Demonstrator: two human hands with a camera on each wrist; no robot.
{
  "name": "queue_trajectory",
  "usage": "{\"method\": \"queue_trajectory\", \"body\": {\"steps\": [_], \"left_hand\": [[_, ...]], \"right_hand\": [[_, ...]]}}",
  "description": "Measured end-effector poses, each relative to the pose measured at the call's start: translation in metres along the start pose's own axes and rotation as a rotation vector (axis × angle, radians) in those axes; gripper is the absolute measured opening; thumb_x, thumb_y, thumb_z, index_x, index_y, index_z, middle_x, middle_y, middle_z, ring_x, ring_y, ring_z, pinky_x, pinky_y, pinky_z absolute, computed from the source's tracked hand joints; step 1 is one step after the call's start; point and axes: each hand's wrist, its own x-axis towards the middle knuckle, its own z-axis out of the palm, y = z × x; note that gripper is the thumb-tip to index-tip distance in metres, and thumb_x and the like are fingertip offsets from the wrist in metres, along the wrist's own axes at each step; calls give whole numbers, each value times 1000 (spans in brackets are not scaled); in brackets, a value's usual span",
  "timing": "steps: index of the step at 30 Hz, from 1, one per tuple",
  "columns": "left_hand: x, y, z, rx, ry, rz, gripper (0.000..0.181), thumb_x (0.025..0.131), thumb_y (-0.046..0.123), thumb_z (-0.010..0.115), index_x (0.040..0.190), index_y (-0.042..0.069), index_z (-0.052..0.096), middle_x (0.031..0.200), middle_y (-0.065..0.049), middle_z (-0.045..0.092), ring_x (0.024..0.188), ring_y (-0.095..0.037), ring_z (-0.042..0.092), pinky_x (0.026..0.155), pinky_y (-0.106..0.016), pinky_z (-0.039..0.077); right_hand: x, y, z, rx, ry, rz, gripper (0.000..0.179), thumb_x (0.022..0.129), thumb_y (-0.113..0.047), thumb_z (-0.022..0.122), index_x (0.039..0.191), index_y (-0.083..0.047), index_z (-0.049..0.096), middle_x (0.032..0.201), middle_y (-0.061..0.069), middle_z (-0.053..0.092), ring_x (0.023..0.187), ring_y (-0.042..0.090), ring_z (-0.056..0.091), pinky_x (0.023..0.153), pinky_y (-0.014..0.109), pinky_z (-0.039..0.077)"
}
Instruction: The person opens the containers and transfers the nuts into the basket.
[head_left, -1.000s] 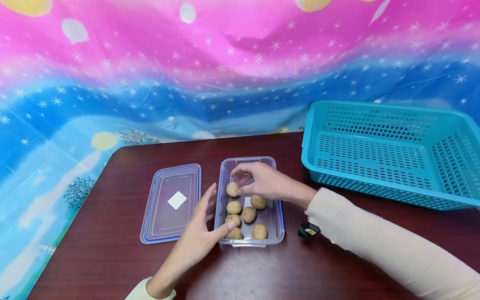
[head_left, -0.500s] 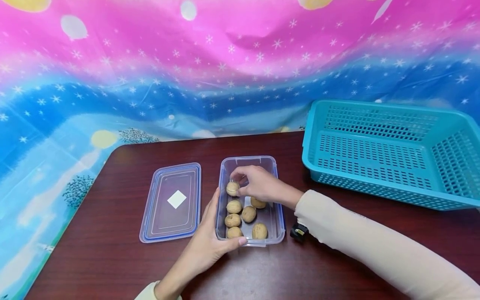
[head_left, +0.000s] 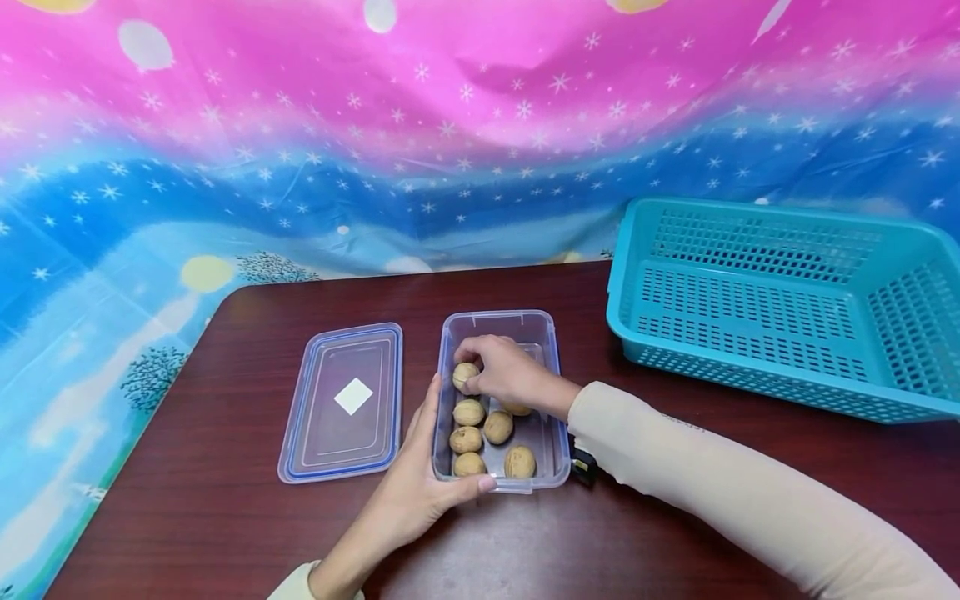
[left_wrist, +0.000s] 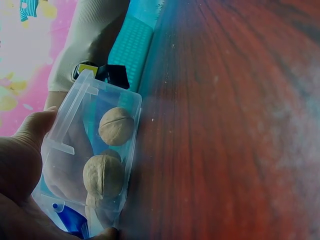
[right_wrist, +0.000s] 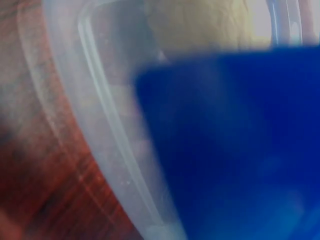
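A clear plastic food container (head_left: 542, 437) with several walnuts (head_left: 498, 427) inside stands upright on the table. My left hand (head_left: 416, 483) holds its near left corner, thumb on the front rim and fingers along the left side. Inside the container, my right hand (head_left: 504, 371) pinches a walnut (head_left: 464, 377) by the left wall, toward the back. Another walnut (head_left: 517, 409) is partly hidden under that hand. Through the container wall, walnuts (left_wrist: 116, 126) show in the left wrist view. A blurred blue panel (right_wrist: 230, 140) covers much of the right wrist view, below a walnut (right_wrist: 205, 25).
Left of the container lies its clear lid (head_left: 367, 358) with a blue seal and a white label (head_left: 353, 397). A turquoise perforated basket (head_left: 750, 379) stands at the back right of the dark wooden table (head_left: 187, 467). A patterned cloth (head_left: 450, 150) hangs behind.
My left hand has moved in against the container, its thumb now on the front rim. The right hand's fingers have closed on the walnut at the back left, its forearm shifting left.
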Motion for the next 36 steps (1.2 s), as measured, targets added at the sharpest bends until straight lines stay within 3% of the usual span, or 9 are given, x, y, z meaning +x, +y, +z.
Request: {"method": "queue_trajectory", "body": {"steps": [6, 16, 23, 29, 36], "left_hand": [[0, 0, -1, 12, 1, -3, 134, 76, 33, 95, 168, 41, -3, 173, -7, 19, 155, -27, 30, 124, -57, 23], [0, -1, 0, 38, 4, -14, 134, 76, 35, 95, 167, 42, -3, 173, -8, 18, 156, -28, 28, 124, -61, 21], [-1, 0, 0, 60, 9, -36, 134, 75, 37, 95, 168, 42, -2, 175, -8, 15, 159, -31, 21, 123, -66, 21], [-2, -1, -1, 64, 9, -42, 134, 75, 39, 95, 167, 45, -2, 174, -9, 16, 158, -31, 24, 122, -65, 23], [-1, 0, -1, 58, 5, -35, 134, 75, 38, 95, 167, 44, -3, 174, -9, 16, 158, -31, 23, 123, -65, 22]], "right_hand": [[0, -2, 0, 2, 13, -2, 21, 88, -4, 79, 108, -8, 74, 102, 5, 74, 95, 18, 66, 91, 36, 53], [-3, -3, -11, 8, 25, 24, 24, 90, -7, 78, 114, -9, 74, 117, 8, 75, 111, 25, 67, 99, 42, 53], [-12, -8, -33, 54, 13, -11, 29, 94, -6, 73, 123, -7, 72, 126, 11, 72, 117, 27, 67, 100, 44, 53], [-23, -12, -57, 67, 15, -19, 38, 95, -3, 70, 133, -9, 71, 130, 10, 71, 118, 29, 68, 101, 46, 54], [-37, -13, -92, 85, 61, -32, 34, 95, -2, 69, 127, -11, 74, 125, 10, 72, 113, 26, 68, 100, 45, 52]]}}
